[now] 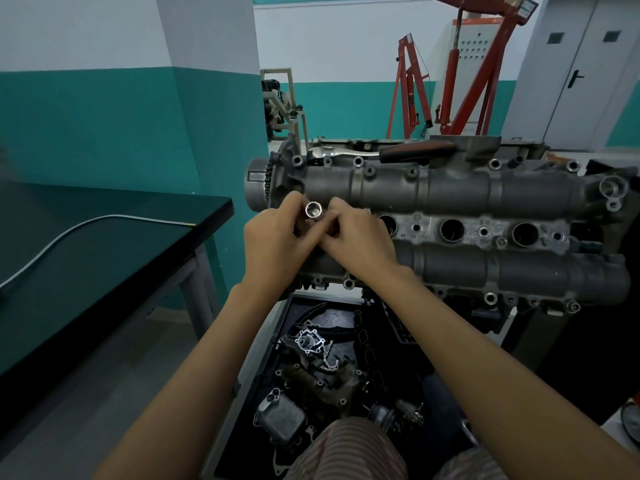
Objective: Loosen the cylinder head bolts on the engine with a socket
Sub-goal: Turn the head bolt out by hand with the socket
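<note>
Holding the socket up between both hands, over the near-left end of the engine. Left hand has fingers curled round the socket's lower body; right hand pinches at it from the other side, fingertips just below the chrome rim. Whatever sits under the socket (an extension or adapter, perhaps) is hidden by the fingers, so cannot tell if anything is being fitted to it

Step in hand, by my reading: preparing the tool, not yet loosening. No bolt is engaged

Socket orientation: open mouth faces up and slightly toward the camera, hollow interior visible. Long axis runs roughly upright, tilted a little, the drive end down inside the grip

Ratchet lies beyond both hands, on the far top edge of the engine, chrome head to the left, dark handle to the right. Well apart from the socket, untouched

Next move likely calls for:
- joining socket to ratchet, which means reaching past the near cam housing to the far edge
- turning the socket over so the mouth points down at a bolt head
- seating it square before any pull; a tilted socket could slip and round the bolt

Below the wrists, a dark tray holds loose engine parts and a short chain. Black table stands to the left of the left forearm
</note>
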